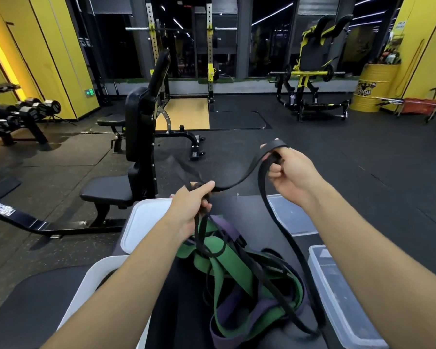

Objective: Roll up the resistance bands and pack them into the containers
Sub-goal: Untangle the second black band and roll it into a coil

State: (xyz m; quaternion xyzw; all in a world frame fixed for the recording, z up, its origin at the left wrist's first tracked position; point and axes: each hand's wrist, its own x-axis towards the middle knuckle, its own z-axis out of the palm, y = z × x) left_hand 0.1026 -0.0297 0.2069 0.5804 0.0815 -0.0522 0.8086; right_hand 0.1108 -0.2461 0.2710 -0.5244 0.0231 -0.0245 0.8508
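Note:
A black resistance band (239, 173) stretches between both hands above a black bench (30, 293). My right hand (291, 173) grips one looped end of it, raised at the right. My left hand (194, 207) holds another part of the band, with thin black strands hanging from the fist. Below lies a tangled pile of green bands (218, 258), purple bands (227, 229) and black bands. White containers (142, 222) stand left of the pile and clear containers (337, 293) right of it.
An adjustable gym bench (139, 137) stands just ahead on the left. Behind it are a squat rack (184, 59) and a dumbbell rack (18, 114). A yellow weight machine (312, 79) and a yellow drum (374, 88) stand at the far right. The floor is dark rubber.

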